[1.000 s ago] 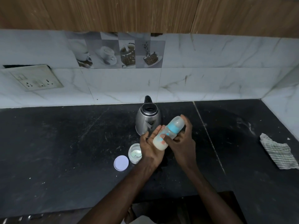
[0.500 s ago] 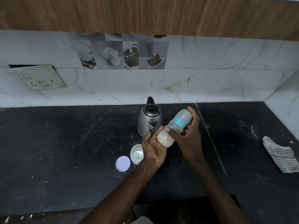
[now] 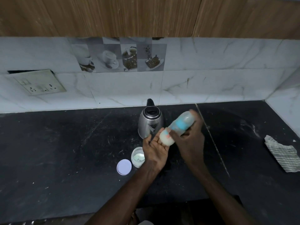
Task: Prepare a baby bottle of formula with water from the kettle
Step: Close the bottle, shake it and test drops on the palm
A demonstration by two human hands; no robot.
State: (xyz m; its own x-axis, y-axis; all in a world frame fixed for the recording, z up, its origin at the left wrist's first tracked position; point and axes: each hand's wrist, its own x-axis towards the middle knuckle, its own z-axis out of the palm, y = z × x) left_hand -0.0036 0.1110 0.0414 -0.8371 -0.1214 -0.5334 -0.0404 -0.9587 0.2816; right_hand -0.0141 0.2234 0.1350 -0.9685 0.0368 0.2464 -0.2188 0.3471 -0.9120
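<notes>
Just above the black counter (image 3: 65,151), a person's right hand (image 3: 191,142) wraps its curled fingers round the upper half of a baby bottle (image 3: 180,125), thumb across the front. The bottle tilts cap-end up and away in front of the steel kettle (image 3: 150,122). Its milky base rests against the straight, upturned fingers of the left hand (image 3: 155,151), which grips nothing.

The bottle looks like light, stiff plastic made heavier at the bottom by liquid. It is likely smooth and slick if wet, so the blue middle band seems the surest place to hold it, with a palm under the base.

Motion blur smears the bottle's markings and the right fingertips. Whether the collar is screwed tight cannot be told, and the teat under the clear cap is not visible. The left hand partly covers the open formula jar (image 3: 137,157) beside its loose lid (image 3: 124,166).
</notes>
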